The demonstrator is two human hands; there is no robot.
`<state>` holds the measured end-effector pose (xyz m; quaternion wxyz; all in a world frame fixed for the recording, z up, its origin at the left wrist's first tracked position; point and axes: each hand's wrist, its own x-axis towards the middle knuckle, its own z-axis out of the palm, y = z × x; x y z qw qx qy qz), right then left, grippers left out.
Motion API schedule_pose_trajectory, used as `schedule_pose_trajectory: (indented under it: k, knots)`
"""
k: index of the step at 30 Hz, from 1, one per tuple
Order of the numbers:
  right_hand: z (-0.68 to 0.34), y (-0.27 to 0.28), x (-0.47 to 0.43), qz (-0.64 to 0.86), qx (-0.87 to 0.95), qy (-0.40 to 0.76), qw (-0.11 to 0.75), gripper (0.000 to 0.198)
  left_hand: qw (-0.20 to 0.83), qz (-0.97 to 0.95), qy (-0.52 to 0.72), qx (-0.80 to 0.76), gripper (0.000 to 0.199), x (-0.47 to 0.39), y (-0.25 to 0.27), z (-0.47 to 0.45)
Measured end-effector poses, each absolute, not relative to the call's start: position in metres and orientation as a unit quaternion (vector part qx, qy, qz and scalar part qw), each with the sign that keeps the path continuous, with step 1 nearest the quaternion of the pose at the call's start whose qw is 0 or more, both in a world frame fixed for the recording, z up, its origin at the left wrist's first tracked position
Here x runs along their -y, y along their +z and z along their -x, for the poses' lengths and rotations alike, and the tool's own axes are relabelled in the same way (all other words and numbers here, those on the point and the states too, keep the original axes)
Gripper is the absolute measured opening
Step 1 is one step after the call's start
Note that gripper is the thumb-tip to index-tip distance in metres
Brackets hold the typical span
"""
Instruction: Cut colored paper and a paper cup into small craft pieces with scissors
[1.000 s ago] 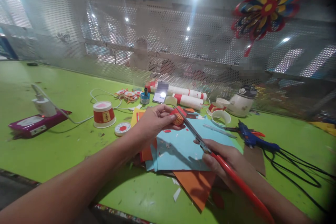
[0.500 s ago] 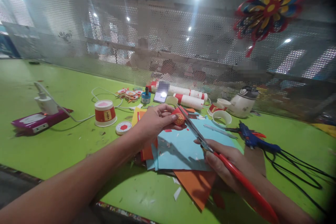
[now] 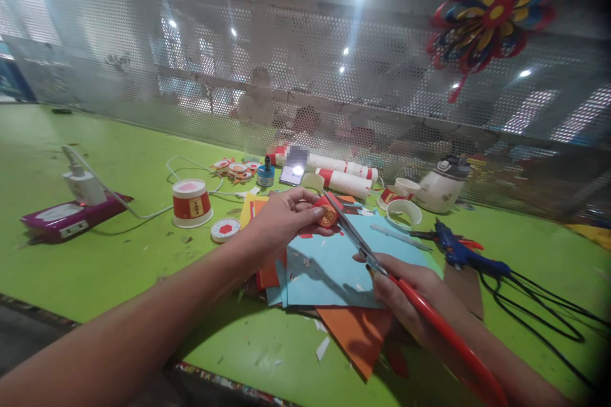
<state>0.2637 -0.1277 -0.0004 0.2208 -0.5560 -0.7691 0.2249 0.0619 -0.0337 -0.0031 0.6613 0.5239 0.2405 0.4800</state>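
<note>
Between the thumb and fingers of my left hand (image 3: 293,216) is a small red paper piece (image 3: 327,215) with a gold printed emblem. My right hand (image 3: 405,283) is closed around the scissors (image 3: 356,238), which have long metal blades and red handles. The blades point up and to the left, and their tips lie against the right edge of the red piece. Below both hands, light blue paper sheets (image 3: 329,280) carry small red and white scraps. Orange paper (image 3: 358,337) sticks out from under them toward me.
A blue glue gun (image 3: 470,254) with a black cord lies at the right. A red-and-white paper cup (image 3: 191,206) stands upside down at the left, near a purple power strip (image 3: 76,216). Behind are a phone (image 3: 294,168), paper tubes (image 3: 344,183) and a kettle-like jug (image 3: 442,187).
The hands, scissors and red paper piece hold almost the same position. Only a slight shift of the whole view shows.
</note>
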Motion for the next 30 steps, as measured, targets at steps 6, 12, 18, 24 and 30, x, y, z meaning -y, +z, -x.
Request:
schedule_pose_trajectory:
  k: [6, 12, 18, 24, 30]
  knots:
    - [-0.2593, -0.0003, 0.1291, 0.552, 0.759, 0.231, 0.257, 0.029, 0.669, -0.521, 0.476, -0.235, 0.013, 0.0329, -0.0044, -0.0613]
    - [-0.2569, -0.0003, 0.1306, 0.559, 0.757, 0.208, 0.268, 0.03, 0.677, -0.519, 0.468, -0.234, 0.014, 0.0315, -0.0043, -0.0601]
    - [-0.2571, -0.0015, 0.1307, 0.566, 0.754, 0.196, 0.269, 0.03, 0.671, -0.522, 0.46, -0.254, 0.013, 0.0325, -0.002, -0.0607]
    - [-0.2579, -0.0017, 0.1302, 0.567, 0.755, 0.189, 0.27, 0.032, 0.68, -0.514, 0.463, -0.242, 0.019, 0.033, -0.0016, -0.0598]
    - [-0.2593, -0.0031, 0.1298, 0.574, 0.756, 0.174, 0.262, 0.038, 0.684, -0.506, 0.464, -0.248, 0.024, 0.0319, -0.0038, -0.0588]
